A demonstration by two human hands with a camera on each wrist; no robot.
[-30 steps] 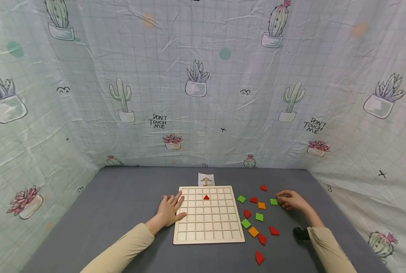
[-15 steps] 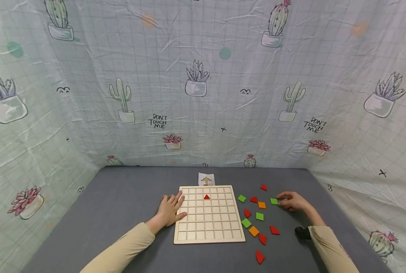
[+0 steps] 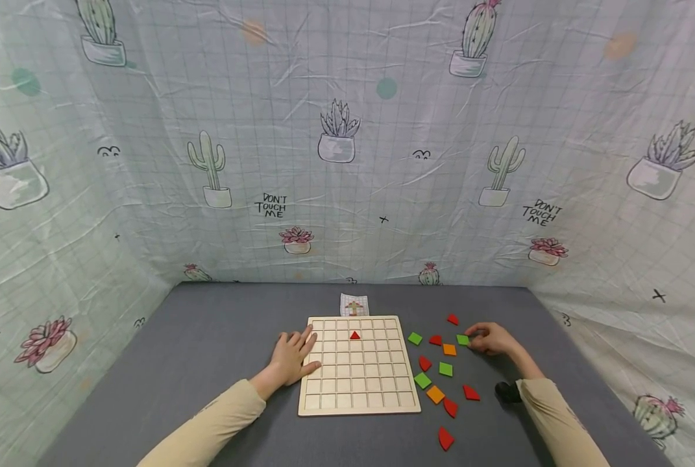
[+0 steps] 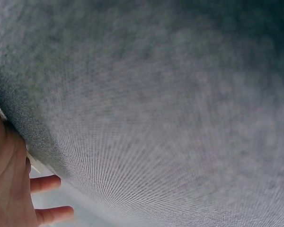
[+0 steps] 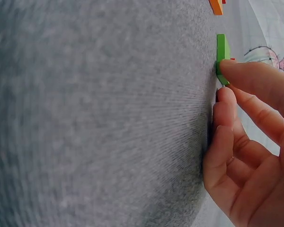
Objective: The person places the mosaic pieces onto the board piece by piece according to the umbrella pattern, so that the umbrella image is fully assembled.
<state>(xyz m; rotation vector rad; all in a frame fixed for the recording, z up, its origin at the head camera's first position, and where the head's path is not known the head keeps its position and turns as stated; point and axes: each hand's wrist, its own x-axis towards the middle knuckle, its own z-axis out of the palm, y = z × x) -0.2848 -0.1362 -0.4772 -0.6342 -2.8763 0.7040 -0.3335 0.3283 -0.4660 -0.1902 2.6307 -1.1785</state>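
Right of the board (image 3: 359,372), the right hand (image 3: 490,338) pinches a green tile (image 3: 463,340) between thumb and finger; a light, level grip should suit. The left hand (image 3: 289,359), fingers spread, rests on the board's left edge, well placed to steady it.

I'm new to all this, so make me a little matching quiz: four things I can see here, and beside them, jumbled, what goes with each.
Things
1. Left hand
2. Right hand
3. Small printed sheet
4. The only piece seen on the gridded board

Places, colours and states
A. Red and triangular
B. Resting on the board's left edge, fingers spread
C. By the board's far edge
D. Thumb against a green square

Right pairs
1-B
2-D
3-C
4-A
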